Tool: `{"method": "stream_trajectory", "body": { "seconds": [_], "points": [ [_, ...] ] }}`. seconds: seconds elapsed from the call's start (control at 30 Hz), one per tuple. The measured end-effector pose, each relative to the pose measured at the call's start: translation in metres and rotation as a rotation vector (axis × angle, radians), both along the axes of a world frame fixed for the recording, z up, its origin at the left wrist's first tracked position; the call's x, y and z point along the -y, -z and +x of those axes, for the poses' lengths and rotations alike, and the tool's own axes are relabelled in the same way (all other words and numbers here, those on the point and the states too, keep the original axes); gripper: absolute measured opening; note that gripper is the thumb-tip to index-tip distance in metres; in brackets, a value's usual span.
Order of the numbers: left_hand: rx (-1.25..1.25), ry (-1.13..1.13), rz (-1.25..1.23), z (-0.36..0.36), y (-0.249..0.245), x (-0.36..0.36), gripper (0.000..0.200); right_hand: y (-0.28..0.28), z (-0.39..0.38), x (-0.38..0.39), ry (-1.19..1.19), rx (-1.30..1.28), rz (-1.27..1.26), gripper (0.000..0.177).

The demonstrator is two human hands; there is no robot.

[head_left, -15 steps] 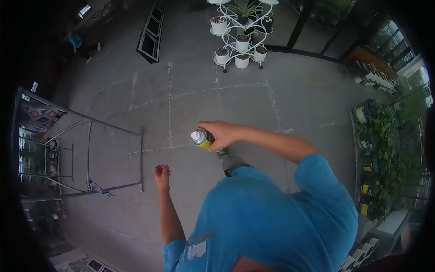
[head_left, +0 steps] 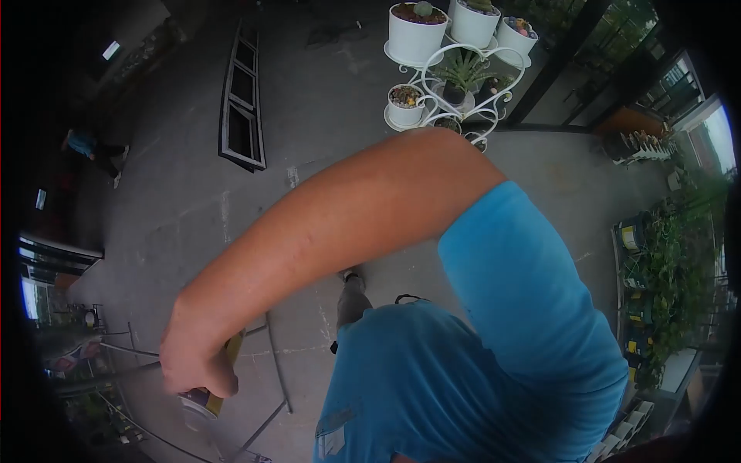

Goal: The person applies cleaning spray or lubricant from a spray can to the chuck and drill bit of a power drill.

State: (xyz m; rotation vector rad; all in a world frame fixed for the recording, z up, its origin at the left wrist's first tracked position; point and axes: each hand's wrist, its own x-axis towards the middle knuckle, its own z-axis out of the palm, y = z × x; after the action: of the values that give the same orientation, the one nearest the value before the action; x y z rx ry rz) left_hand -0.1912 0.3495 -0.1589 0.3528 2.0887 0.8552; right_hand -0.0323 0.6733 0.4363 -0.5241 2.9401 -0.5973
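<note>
My right hand (head_left: 197,359) is at the lower left, its fingers wrapped round a spray can (head_left: 204,399) with a yellow and dark label. The can's top end points down and is partly blurred. My right arm reaches across the whole view in front of my body. The can is in front of a grey metal frame (head_left: 274,363). My left hand is out of view.
White potted plants stand on a white scrolled stand (head_left: 505,71) at the top. A dark framed panel (head_left: 241,108) rests on the grey floor (head_left: 170,231). Another person (head_left: 96,150) walks at the far left. Leafy plants (head_left: 668,270) line the right side.
My right hand has swung with the can from the centre to the lower left. My left hand, earlier holding something small and red, has left the view. The plant stand looks nearer.
</note>
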Motion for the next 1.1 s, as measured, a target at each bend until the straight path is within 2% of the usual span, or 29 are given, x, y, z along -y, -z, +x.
{"method": "stream_trajectory", "body": {
  "seconds": [0.1, 0.2, 0.27, 0.33, 0.37, 0.43, 0.47, 0.57, 0.63, 0.7, 0.77, 0.87, 1.1],
  "points": [
    [0.024, 0.042, -0.021, -0.067, -0.026, -0.127, 0.029, -0.016, -0.042, -0.102, -0.054, 0.223, 0.116, 0.052],
    [0.064, 0.074, -0.055, -0.099, -0.073, -0.248, 0.026, -0.02, -0.062, -0.206, -0.004, 0.182, 0.105, 0.053],
    [0.076, 0.075, -0.055, -0.115, -0.094, -0.432, 0.024, -0.012, -0.064, -0.28, 0.074, 0.147, 0.051, 0.054],
    [0.177, 0.115, 0.294, -0.117, -0.158, -0.583, 0.026, 0.007, -0.061, -0.363, 0.138, 0.1, 0.011, 0.054],
    [0.332, 0.162, 0.518, -0.14, -0.158, -0.643, 0.026, 0.021, -0.056, -0.407, 0.166, 0.063, -0.031, 0.057],
    [-0.5, -0.199, 0.489, -0.075, -0.215, -0.784, 0.025, 0.035, -0.058, -0.485, 0.19, 0.033, -0.073, 0.06],
    [-0.501, -0.196, 0.485, -0.084, -0.201, -0.816, 0.025, 0.036, -0.05, -0.542, 0.194, 0.053, -0.064, 0.06],
    [-0.091, 0.135, 0.63, -0.138, -0.116, -0.877, 0.028, 0.048, -0.061, -0.634, 0.235, 0.103, -0.081, 0.06],
    [0.203, 0.365, 0.704, -0.164, -0.093, -0.938, 0.031, 0.042, -0.074, -0.733, 0.282, 0.132, -0.088, 0.06],
    [0.381, 0.052, 0.257, -0.143, -0.109, -0.971, 0.032, 0.041, -0.191, -0.761, 0.359, 0.148, -0.148, 0.06],
    [0.351, 0.13, 0.084, -0.159, -0.125, -0.995, 0.032, 0.045, -0.222, -0.823, 0.429, 0.181, -0.261, 0.06],
    [0.315, 0.205, -0.134, -0.165, -0.119, -1.058, 0.031, 0.069, -0.188, -0.933, 0.452, 0.266, -0.345, 0.06],
    [0.241, 0.183, -0.285, -0.171, -0.075, -1.319, 0.03, 0.086, -0.111, -1.218, 0.29, 0.437, -0.171, 0.06]
  ]
}}
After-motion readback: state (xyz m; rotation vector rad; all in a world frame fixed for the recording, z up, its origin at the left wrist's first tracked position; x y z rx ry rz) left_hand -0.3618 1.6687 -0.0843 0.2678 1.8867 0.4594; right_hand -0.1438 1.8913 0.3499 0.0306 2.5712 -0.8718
